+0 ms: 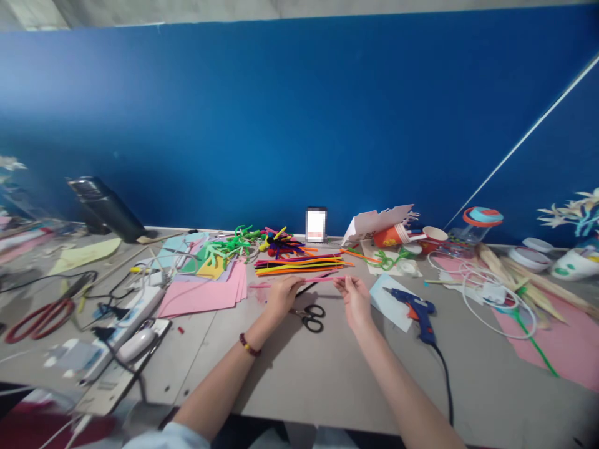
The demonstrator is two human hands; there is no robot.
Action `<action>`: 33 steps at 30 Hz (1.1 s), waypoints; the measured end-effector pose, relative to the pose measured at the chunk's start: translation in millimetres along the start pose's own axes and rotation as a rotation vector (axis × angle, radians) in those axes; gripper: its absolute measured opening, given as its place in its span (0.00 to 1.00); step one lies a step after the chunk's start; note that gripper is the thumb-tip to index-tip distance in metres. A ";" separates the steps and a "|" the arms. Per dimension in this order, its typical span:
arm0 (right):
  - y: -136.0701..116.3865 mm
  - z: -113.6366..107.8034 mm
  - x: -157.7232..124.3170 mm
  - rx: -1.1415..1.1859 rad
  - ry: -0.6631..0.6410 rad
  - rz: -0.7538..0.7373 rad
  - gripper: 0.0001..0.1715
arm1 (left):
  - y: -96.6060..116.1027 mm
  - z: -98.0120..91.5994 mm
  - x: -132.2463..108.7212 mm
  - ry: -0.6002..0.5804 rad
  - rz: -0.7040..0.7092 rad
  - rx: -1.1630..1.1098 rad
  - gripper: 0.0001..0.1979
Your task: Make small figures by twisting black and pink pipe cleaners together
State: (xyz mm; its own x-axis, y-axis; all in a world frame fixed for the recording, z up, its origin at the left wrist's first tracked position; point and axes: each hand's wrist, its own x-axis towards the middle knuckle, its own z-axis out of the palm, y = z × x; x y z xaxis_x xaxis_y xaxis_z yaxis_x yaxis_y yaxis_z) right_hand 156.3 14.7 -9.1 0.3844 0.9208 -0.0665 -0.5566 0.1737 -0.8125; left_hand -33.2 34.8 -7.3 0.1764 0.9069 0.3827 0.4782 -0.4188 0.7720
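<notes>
Both hands hold a pink pipe cleaner point(316, 280) stretched level between them over the grey table point(304, 368). My left hand point(282, 295) is closed on its left part, with a stub sticking out further left. My right hand point(356, 300) pinches its right end. Small black scissors point(312, 317) lie on the table just below and between the hands. A bundle of coloured pipe cleaners point(299, 263) lies just beyond the hands.
A blue glue gun point(418, 312) lies on white paper to the right, its cord running to the front edge. Pink paper sheets point(206, 293), green twisted pipe cleaners point(229, 244), red scissors point(40, 318), a power strip point(133, 312), paper cups point(397, 235) and a white cable point(486, 293) surround the hands.
</notes>
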 end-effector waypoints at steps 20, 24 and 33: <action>0.1 -17.2 22.0 -0.237 0.112 0.187 0.22 | -19.7 -12.5 1.8 -0.110 0.108 0.675 0.06; 8.3 -14.9 15.9 -0.305 -0.008 0.272 0.20 | -19.6 -9.4 1.9 -0.102 0.117 0.637 0.08; 14.3 -23.0 20.3 -0.611 -0.029 -0.022 0.17 | -12.7 -2.5 0.5 0.120 0.216 0.482 0.08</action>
State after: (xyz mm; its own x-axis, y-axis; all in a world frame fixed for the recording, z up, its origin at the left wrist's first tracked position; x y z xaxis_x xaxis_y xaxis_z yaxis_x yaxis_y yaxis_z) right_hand 173.1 27.9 -35.4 0.3657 0.9300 -0.0373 -0.0224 -0.0313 -0.9993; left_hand -41.3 40.5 -15.7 0.2286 0.7787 0.5842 0.7871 -0.5010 0.3599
